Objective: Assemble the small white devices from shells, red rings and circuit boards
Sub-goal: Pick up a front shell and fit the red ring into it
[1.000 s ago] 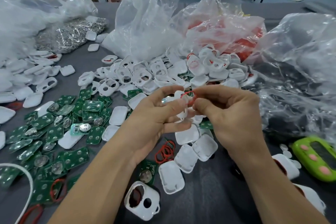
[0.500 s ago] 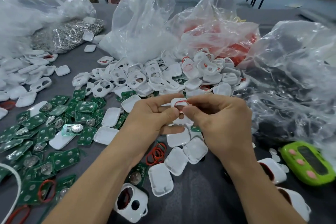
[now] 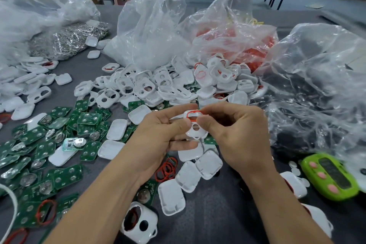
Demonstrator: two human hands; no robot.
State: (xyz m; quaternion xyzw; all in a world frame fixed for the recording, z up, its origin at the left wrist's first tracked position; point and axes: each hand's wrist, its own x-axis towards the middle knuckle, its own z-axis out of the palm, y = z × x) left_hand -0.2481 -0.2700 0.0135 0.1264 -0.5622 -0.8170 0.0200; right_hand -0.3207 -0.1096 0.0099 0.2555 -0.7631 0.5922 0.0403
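My left hand (image 3: 158, 136) and my right hand (image 3: 235, 134) together hold one white shell (image 3: 195, 128) with two openings, above the table's middle. A red ring (image 3: 195, 115) lies around the shell's upper opening, pinched by my right thumb and forefinger. A heap of white shells (image 3: 158, 87) lies just behind my hands. Green circuit boards (image 3: 49, 144) are spread over the left side. Loose red rings (image 3: 166, 168) lie under my left wrist. Several plain white back covers (image 3: 190, 174) lie below my hands.
Clear plastic bags (image 3: 150, 31) stand at the back, one holding red rings (image 3: 251, 49), one holding metal parts (image 3: 71, 39). A green gadget with pink buttons (image 3: 330, 176) lies at the right. A shell with a ring in it (image 3: 138, 222) sits near the front edge.
The red ring has gone from being held loose above the shell to lying around the shell's upper opening. Both hands have dropped slightly lower in view.
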